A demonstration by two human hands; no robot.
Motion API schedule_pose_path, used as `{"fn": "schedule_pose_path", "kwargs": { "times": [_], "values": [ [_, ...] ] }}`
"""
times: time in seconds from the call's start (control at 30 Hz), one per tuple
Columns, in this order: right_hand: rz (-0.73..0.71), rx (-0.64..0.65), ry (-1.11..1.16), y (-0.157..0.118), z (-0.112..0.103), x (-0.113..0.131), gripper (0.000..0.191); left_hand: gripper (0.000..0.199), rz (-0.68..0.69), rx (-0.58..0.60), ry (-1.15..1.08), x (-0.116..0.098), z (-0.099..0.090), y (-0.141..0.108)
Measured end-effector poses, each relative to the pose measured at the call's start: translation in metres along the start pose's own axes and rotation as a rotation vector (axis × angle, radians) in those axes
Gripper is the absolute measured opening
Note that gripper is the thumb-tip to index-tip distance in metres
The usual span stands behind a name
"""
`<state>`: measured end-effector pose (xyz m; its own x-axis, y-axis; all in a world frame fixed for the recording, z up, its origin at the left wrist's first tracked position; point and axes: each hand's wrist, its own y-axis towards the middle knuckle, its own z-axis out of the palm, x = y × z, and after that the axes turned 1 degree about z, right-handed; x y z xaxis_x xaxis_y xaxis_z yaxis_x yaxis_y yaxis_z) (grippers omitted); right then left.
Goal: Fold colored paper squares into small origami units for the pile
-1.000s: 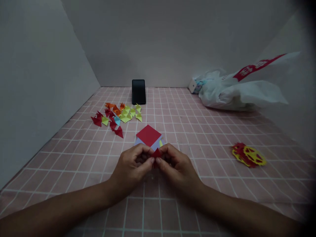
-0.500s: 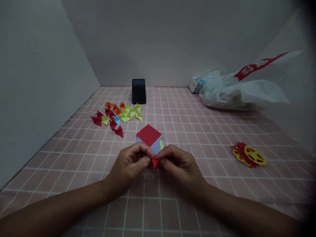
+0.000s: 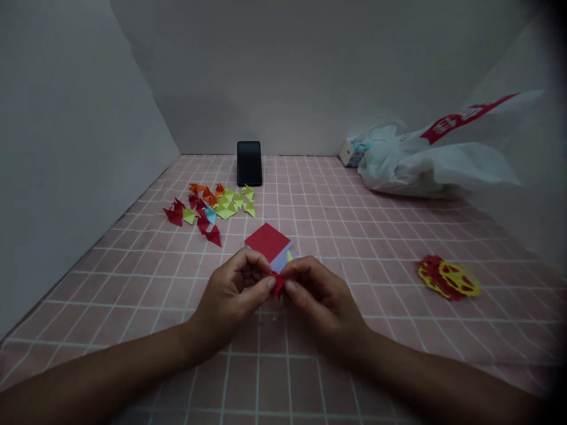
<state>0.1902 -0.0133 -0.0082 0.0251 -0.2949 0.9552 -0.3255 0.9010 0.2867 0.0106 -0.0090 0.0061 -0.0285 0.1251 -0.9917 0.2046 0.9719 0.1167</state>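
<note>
Between my two hands is a small folded piece of red paper, partly covered by the fingertips. My left hand pinches its left side between thumb and forefinger. On the other side, my right hand grips it the same way. Just beyond the fingers lies a stack of square paper, with a red sheet on top and a lilac sheet under it. Farther off to the left sit several small folded paper birds in red, orange, yellow-green and light blue.
A black phone leans upright near the back wall. At the back right, a white plastic bag rests beside a small patterned box. Red and yellow paper cutouts lie at the right on the pink checked cloth.
The folded red paper has turned and shifted up slightly between my fingertips. Both hands keep their pinch, with the right thumb and fingers slightly moved. Everything else stays in place.
</note>
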Motion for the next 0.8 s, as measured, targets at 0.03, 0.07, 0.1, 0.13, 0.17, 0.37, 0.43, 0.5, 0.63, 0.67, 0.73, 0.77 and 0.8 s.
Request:
{"fn": "schedule_pose_path", "kwargs": {
  "times": [0.03,0.07,0.1,0.13,0.17,0.37,0.43,0.5,0.63,0.67,0.73,0.77,0.8],
  "values": [
    [0.035,0.0,0.038,-0.0001,0.0001,0.0007,0.011,0.008,0.058,-0.013,0.065,-0.0005,-0.0003,-0.001],
    [0.068,0.004,0.075,-0.0001,0.0004,0.0015,0.009,0.007,0.117,-0.019,0.132,-0.001,-0.0006,-0.0019],
    [0.1,0.012,0.1,0.0,0.0007,0.0023,0.008,0.007,0.175,-0.02,0.199,-0.0013,-0.0009,-0.0026],
    [0.126,0.021,0.108,0.0002,0.0011,0.0031,0.007,0.007,0.229,-0.017,0.261,-0.0014,-0.0011,-0.0031],
    [0.145,0.028,0.096,0.0004,0.0017,0.0039,0.007,0.008,0.277,-0.012,0.311,-0.0012,-0.0012,-0.0034],
    [0.113,-0.025,-0.06,-0.0011,0.0041,0.0078,0.01,0.011,0.316,0.016,0.399,0.0016,-0.0014,-0.0026],
    [0.096,-0.043,-0.085,-0.0022,0.0041,0.0084,0.009,0.008,0.293,0.042,0.398,0.0013,-0.0014,-0.0018],
    [0.091,-0.043,-0.094,-0.0028,0.0038,0.0082,0.009,0.007,0.301,0.053,0.415,0.0004,-0.0011,-0.0012],
    [0.09,0.0,-0.067,-0.0023,0.0024,0.0067,0.013,0.009,0.35,0.012,0.482,-0.0011,-0.0005,-0.0006],
    [0.086,0.008,-0.067,-0.0022,0.0019,0.0062,0.016,0.009,0.36,0.006,0.502,-0.0013,-0.0004,-0.0006],
    [0.077,0.017,-0.077,-0.0025,0.001,0.0054,0.02,0.009,0.382,0.003,0.537,-0.0015,-0.0005,-0.0007],
    [0.075,0.013,-0.078,-0.0027,0.0006,0.005,0.021,0.009,0.393,0.003,0.552,-0.0015,-0.0007,-0.0007],
    [0.075,0.02,-0.082,-0.0029,0.0004,0.0047,0.021,0.009,0.402,0.001,0.565,-0.0016,-0.0009,-0.0007]
  ]
}}
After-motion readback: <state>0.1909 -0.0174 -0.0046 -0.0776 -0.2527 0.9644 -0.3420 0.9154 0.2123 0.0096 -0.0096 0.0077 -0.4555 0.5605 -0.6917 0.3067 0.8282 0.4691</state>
